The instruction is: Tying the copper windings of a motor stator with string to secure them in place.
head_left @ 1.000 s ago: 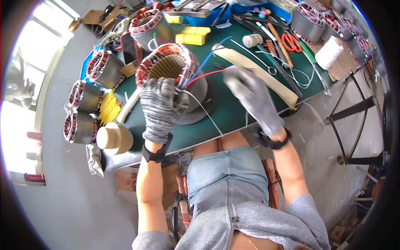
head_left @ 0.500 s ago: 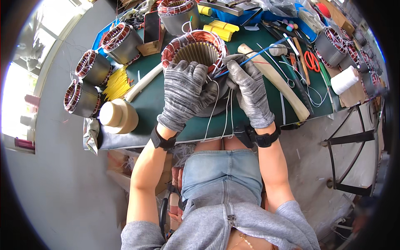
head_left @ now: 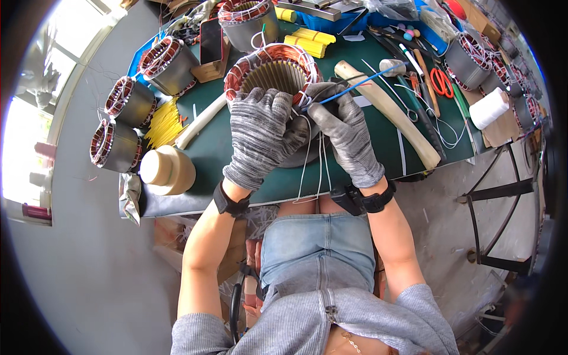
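Observation:
A motor stator (head_left: 272, 54) with copper windings laced in white cord stands upright at the table's near middle. My gloved left hand (head_left: 257, 133) is closed over its near rim, fingers curled over the edge and thumb toward the right. At the rim's right side, my gloved right hand (head_left: 349, 139) has thumb and fingers drawn together around a blue lead wire (head_left: 373, 78), which runs out to the upper right. The fingertips partly hide where the wire meets the windings. Loose white cord (head_left: 302, 171) hangs in loops between my hands, down past the table edge.
More stators (head_left: 133, 97) stand left, behind and at the far right. A wooden mallet handle (head_left: 387, 118), red scissors (head_left: 441, 83) and a white cord spool (head_left: 489, 109) lie to the right. Yellow strips (head_left: 164, 125) and a cream container (head_left: 167, 170) are left.
My right hand has lowered slightly and moved left toward the rim, and the blue wire's free end has shifted a little. The left hand stays on the stator's rim.

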`<move>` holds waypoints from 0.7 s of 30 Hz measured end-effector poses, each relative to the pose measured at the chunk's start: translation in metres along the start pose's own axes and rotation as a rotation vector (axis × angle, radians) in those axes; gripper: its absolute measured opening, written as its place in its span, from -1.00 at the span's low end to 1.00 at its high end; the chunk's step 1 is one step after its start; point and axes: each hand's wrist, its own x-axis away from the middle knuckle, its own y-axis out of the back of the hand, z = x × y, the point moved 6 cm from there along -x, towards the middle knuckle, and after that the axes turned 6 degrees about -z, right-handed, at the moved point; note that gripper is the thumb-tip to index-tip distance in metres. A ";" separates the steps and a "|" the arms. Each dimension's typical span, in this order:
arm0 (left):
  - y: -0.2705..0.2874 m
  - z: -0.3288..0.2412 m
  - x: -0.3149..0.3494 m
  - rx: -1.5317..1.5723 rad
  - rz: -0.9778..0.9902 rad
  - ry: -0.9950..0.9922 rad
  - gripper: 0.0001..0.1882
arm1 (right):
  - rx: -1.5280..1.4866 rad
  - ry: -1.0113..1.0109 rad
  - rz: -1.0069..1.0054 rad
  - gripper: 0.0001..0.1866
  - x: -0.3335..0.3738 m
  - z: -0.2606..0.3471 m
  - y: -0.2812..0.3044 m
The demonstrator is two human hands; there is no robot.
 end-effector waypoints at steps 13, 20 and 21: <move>0.000 0.003 0.001 0.017 -0.030 -0.034 -0.60 | 0.278 0.039 0.125 -0.79 -0.016 0.013 -0.002; -0.002 -0.001 -0.001 -0.084 -0.041 -0.040 -0.60 | 0.303 0.364 0.044 -0.76 -0.011 0.009 0.005; -0.003 -0.002 0.000 -0.076 -0.045 -0.048 -0.57 | 0.218 0.319 0.022 -0.79 -0.009 0.003 0.008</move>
